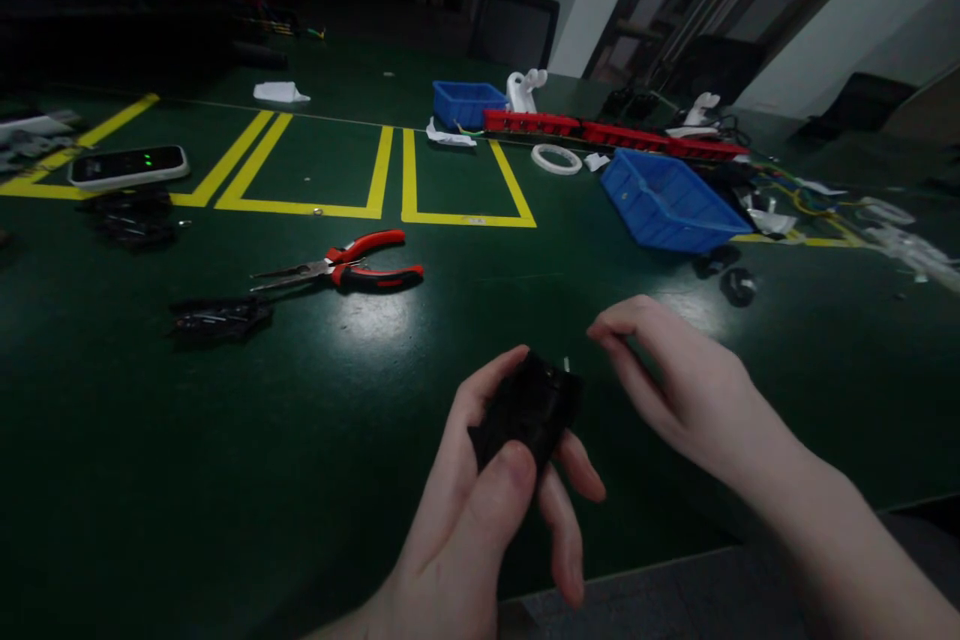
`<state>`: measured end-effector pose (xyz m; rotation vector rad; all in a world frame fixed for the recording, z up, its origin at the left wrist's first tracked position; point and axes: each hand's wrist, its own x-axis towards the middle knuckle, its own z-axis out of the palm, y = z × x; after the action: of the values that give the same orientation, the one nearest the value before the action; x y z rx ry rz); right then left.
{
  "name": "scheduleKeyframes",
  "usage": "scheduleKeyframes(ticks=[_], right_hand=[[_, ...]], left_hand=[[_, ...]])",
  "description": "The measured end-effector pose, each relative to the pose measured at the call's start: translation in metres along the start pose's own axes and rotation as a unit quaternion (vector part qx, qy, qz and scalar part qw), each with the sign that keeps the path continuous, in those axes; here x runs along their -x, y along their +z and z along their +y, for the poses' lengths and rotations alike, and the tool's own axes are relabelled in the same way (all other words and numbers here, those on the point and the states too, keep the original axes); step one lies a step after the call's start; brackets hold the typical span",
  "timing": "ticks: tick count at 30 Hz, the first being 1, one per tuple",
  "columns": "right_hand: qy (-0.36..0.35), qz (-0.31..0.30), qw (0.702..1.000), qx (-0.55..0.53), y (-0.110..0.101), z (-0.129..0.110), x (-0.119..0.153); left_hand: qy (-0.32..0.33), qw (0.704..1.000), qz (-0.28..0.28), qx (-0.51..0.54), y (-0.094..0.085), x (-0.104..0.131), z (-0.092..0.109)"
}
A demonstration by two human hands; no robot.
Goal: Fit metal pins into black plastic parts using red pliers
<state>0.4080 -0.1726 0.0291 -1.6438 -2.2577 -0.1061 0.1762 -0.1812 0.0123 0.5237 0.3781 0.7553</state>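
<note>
My left hand [480, 510] grips a small black plastic part [529, 410], with the thumb across its near face. A thin pale pin [567, 365] sticks up at the part's far right edge. To the right, apart from the black part, my right hand [682, 380] has thumb and forefinger brought together in a pinch; anything between the fingertips is too small to make out. Beyond the left hand, long-nose pliers [341, 263] with red and black handles lie with their jaws slightly apart, pointing left.
Black bundles [221, 317] lie left of the pliers, near a white device [129, 166] with green lights. A blue bin [667, 200], a tape roll [556, 159] and a red strip [600, 133] sit farther back. Loose wires [810, 205] spread at right. Yellow tape marks the green table [300, 460].
</note>
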Motion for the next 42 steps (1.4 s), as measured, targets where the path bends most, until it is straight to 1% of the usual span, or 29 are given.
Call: scheduleKeyframes(ticks=[2, 3, 5, 6, 8, 9, 10, 11, 13, 14, 17, 20, 24, 26, 30, 32, 35, 39, 42], right_hand=[[-0.014, -0.006, 1.0, 0.003, 0.005, -0.009, -0.001], [-0.012, -0.001, 1.0, 0.003, 0.009, -0.012, 0.0], [0.005, 0.022, 1.0, -0.006, 0.018, -0.023, 0.006], [0.015, 0.04, 0.999, -0.015, 0.021, -0.031, 0.01], [0.02, 0.056, 0.998, -0.035, 0.026, -0.051, 0.021], [0.008, 0.018, 0.999, -0.049, 0.028, -0.063, 0.025], [-0.018, -0.028, 0.997, -0.064, 0.03, -0.073, 0.029], [-0.041, -0.053, 0.995, -0.08, 0.032, -0.082, 0.031], [-0.07, -0.052, 0.993, -0.08, 0.038, -0.093, 0.03], [-0.082, -0.041, 0.993, -0.069, 0.041, -0.095, 0.028], [-0.105, -0.011, 0.994, -0.031, 0.05, -0.092, 0.015], [-0.13, -0.003, 0.991, -0.028, 0.055, -0.088, 0.003], [-0.184, 0.001, 0.982, -0.033, 0.054, -0.087, -0.004], [-0.211, 0.001, 0.977, -0.024, 0.051, -0.086, -0.004], [-0.254, 0.003, 0.967, 0.034, 0.048, -0.085, -0.005], [-0.263, 0.007, 0.964, 0.039, 0.048, -0.086, -0.007], [-0.267, 0.01, 0.964, 0.016, 0.052, -0.088, -0.011], [-0.283, -0.01, 0.959, 0.012, 0.055, -0.092, -0.015], [-0.292, -0.014, 0.956, 0.02, 0.052, -0.092, -0.017]], left_hand=[[0.019, 0.999, 0.031, -0.001, -0.001, -0.003, -0.001], [0.033, 0.998, 0.061, -0.002, -0.002, -0.005, -0.001], [0.069, 0.986, 0.149, 0.008, -0.005, -0.011, -0.001], [0.079, 0.976, 0.201, 0.022, -0.006, -0.014, 0.0], [0.092, 0.951, 0.289, 0.059, -0.008, -0.019, 0.0], [0.101, 0.939, 0.319, 0.076, -0.008, -0.021, 0.0], [0.113, 0.931, 0.336, 0.088, -0.008, -0.022, 0.001], [0.124, 0.925, 0.345, 0.097, -0.008, -0.022, 0.001], [0.139, 0.919, 0.354, 0.105, -0.006, -0.023, 0.003], [0.137, 0.917, 0.359, 0.108, -0.006, -0.023, 0.003], [0.117, 0.912, 0.372, 0.129, -0.005, -0.024, 0.007], [0.115, 0.908, 0.374, 0.148, -0.005, -0.024, 0.011], [0.153, 0.905, 0.373, 0.139, -0.006, -0.023, 0.014], [0.158, 0.907, 0.367, 0.132, -0.007, -0.022, 0.016], [0.16, 0.913, 0.35, 0.135, -0.012, -0.022, 0.019], [0.16, 0.909, 0.358, 0.139, -0.013, -0.021, 0.022], [0.162, 0.904, 0.367, 0.144, -0.014, -0.019, 0.026], [0.176, 0.901, 0.368, 0.149, -0.016, -0.019, 0.029], [0.177, 0.898, 0.373, 0.15, -0.017, -0.02, 0.035]])
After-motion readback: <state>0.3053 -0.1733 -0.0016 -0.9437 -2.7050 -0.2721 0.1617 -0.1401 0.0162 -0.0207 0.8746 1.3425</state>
